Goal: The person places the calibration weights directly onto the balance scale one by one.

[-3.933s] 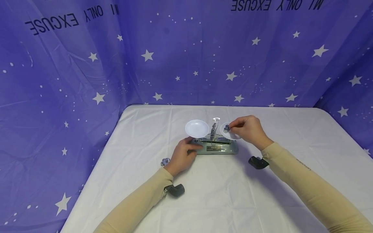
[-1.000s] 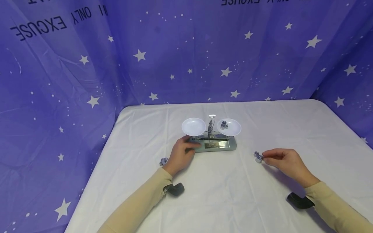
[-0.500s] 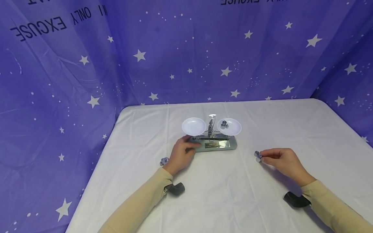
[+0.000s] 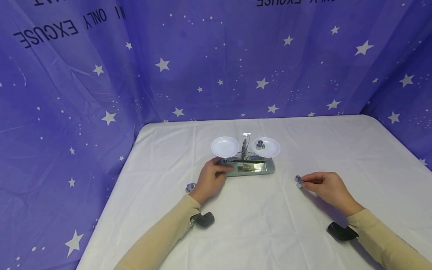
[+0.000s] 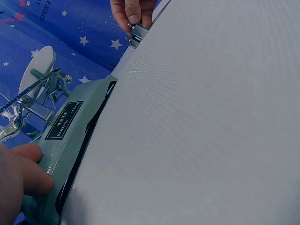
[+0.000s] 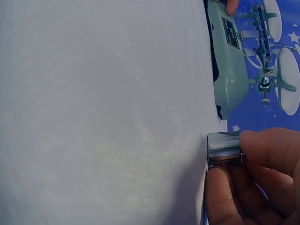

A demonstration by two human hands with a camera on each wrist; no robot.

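Note:
A green-based balance scale (image 4: 251, 168) with two white pans stands on the table. My left hand (image 4: 212, 179) holds the left end of its base, fingers lying over the front and top. Small metal weights (image 4: 260, 144) sit on the right pan (image 4: 271, 150); the left pan (image 4: 225, 147) holds nothing. To the right of the scale, my right hand (image 4: 332, 189) pinches a shiny cylindrical weight (image 6: 224, 148) between thumb and fingers, low at the tabletop. Another small weight (image 4: 297, 178) stands just beside it, partly overlapped in the head view.
A cluster of small metal weights (image 4: 190, 187) lies left of my left wrist, partly hidden by it. A white cloth (image 4: 249, 232) covers the table, and a purple starry curtain (image 4: 216, 63) hangs behind and at both sides.
My right hand has left the right pan, where weights now rest, and come down to the weights on the table at right. Lately it closed in slightly leftward. The left hand stays on the base.

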